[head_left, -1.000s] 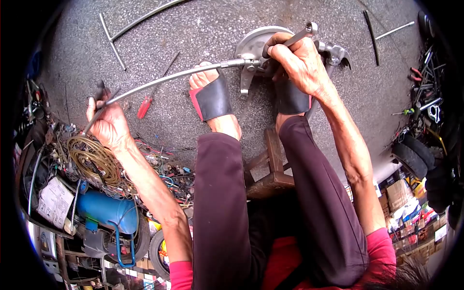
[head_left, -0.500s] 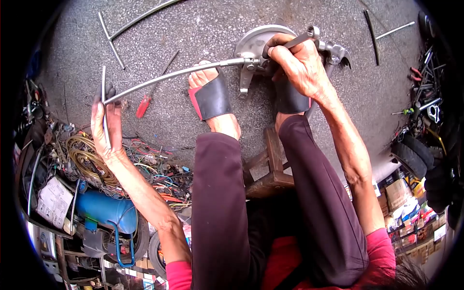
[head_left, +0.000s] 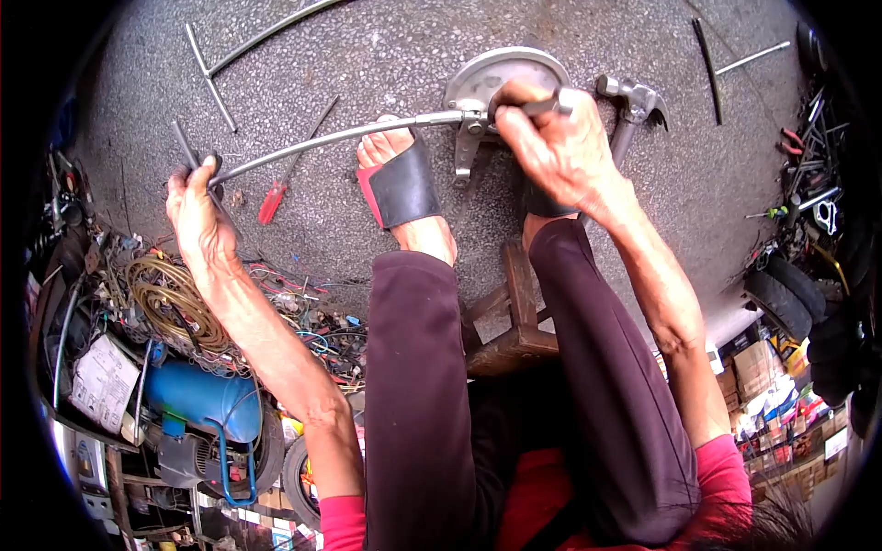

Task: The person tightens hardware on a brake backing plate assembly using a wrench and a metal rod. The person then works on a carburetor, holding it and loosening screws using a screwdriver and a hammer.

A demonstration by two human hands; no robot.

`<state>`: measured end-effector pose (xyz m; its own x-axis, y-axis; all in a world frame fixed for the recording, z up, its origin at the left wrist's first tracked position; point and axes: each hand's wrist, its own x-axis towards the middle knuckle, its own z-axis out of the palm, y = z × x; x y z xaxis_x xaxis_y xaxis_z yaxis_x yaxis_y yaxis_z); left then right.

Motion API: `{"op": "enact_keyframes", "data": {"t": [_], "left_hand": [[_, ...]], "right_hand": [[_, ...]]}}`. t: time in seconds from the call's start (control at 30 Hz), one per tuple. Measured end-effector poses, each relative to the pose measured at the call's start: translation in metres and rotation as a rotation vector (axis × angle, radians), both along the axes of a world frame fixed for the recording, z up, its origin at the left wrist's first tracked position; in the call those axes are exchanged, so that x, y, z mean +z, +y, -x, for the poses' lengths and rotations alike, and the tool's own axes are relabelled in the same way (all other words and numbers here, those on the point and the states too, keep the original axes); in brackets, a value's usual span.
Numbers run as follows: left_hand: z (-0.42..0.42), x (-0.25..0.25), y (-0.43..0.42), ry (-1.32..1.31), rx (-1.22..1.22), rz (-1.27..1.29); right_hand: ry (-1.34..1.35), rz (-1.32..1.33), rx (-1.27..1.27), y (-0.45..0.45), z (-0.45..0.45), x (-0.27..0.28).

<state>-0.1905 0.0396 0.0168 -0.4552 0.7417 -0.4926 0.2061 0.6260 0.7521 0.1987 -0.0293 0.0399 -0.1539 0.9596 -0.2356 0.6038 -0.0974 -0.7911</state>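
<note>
My left hand (head_left: 197,202) is closed around the crossbar of a long T-handle socket wrench (head_left: 312,145). The wrench's far end meets a bolt on the lever arm (head_left: 466,158) of a round metal brake plate (head_left: 501,66), which lies on the ground by my feet. Over the plate's right side, my right hand (head_left: 560,151) is closed on a metal wrench (head_left: 556,101), its end pointing up toward me and slightly blurred. The fingers hide the other end of that wrench and part of the plate.
A claw hammer (head_left: 634,96) lies right of the plate. A red-handled screwdriver (head_left: 274,200) rests beneath the T-handle's shaft. Other T-handles lie at upper left (head_left: 209,73) and upper right (head_left: 712,72). Wires, a blue compressor tank (head_left: 207,399) and a wooden stool (head_left: 519,340) are nearer me.
My left hand has gone from open fingers against the crossbar to a closed grip, and the crossbar has turned. My right hand has shifted slightly down-left, its wrench swinging left.
</note>
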Motion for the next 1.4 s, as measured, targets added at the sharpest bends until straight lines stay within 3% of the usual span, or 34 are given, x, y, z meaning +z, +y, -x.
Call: {"op": "enact_keyframes", "data": {"t": [0.13, 0.23, 0.27, 0.4, 0.43, 0.6, 0.7, 0.73, 0.8, 0.83, 0.97, 1.17, 1.23, 1.37, 1.4], "left_hand": [[-0.035, 0.028, 0.011, -0.16, 0.037, -0.239], [-0.03, 0.035, 0.018, -0.504, 0.162, -0.384], [-0.031, 0.034, 0.019, -0.504, 0.285, -0.43], [-0.01, 0.029, 0.016, -0.87, 0.125, -0.527], [-0.008, 0.027, 0.015, -0.847, 0.163, -0.523], [-0.017, 0.019, -0.002, -0.546, 0.199, -0.68], [-0.037, 0.041, -0.005, -0.53, 0.055, -0.579], [-0.053, 0.057, 0.004, -0.443, 0.243, -0.416], [-0.029, 0.073, 0.006, -0.515, 0.16, 0.067], [-0.021, 0.072, 0.007, -0.558, 0.125, 0.153], [-0.009, 0.056, -0.007, -0.774, 0.181, 0.014], [0.006, 0.036, -0.025, -1.053, 0.193, -0.255], [0.04, 0.028, -0.027, -1.009, -0.067, -0.216], [0.031, 0.046, -0.006, -0.245, -0.344, 0.079], [0.024, 0.041, -0.004, -0.223, -0.258, 0.114]], "right_hand": [[-0.041, -0.036, 0.058, -0.015, 0.008, 0.005], [0.008, -0.011, 0.031, -0.014, 0.006, 0.006], [0.029, 0.008, 0.014, -0.011, 0.002, 0.005], [0.262, 0.358, -0.151, 0.009, -0.01, -0.005], [0.323, 0.476, -0.211, 0.014, -0.012, -0.003], [0.376, 0.471, -0.307, 0.012, -0.011, -0.002], [0.341, 0.419, -0.282, 0.011, -0.009, -0.001], [0.294, 0.42, -0.255, 0.01, -0.01, -0.004], [0.215, 0.305, -0.142, 0.008, -0.011, -0.008], [0.177, 0.245, -0.084, 0.008, -0.011, -0.009], [-0.021, -0.102, 0.077, 0.006, -0.003, -0.009], [0.273, 0.343, -0.147, 0.014, -0.013, -0.012], [0.25, 0.299, -0.108, 0.017, -0.013, -0.015], [0.227, 0.307, -0.085, 0.018, -0.014, -0.016], [0.231, 0.297, -0.083, 0.019, -0.013, -0.016]]}}
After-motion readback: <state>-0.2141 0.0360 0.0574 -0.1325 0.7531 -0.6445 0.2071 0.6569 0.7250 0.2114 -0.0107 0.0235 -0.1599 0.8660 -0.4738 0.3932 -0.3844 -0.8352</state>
